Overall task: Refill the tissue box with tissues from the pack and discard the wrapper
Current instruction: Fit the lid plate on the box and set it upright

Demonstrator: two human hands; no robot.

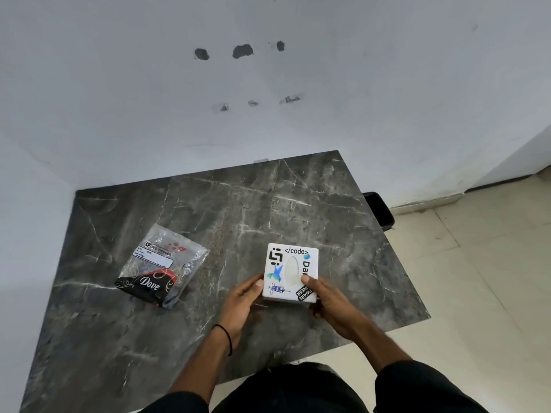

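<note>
Plain indoor room, likely home: patched white wall (244, 84), marble-look table (223, 210), tiled floor (477, 263).

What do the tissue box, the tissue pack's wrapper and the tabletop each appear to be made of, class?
Tissue box: a rigid white body with a matt finish, maybe plastic or card, covered in printed stickers. Tissue pack's wrapper: thin, clear, glossy plastic film, crinkled and catching glints. Tabletop: dark grey with pale veins and a soft sheen, which suggests marble or a marble-look laminate.

Dark marble table (226, 210); white wall (119, 84) with chipped holes (242, 51); black object (380, 210) beside table; pale tiled floor (483, 263)
</note>
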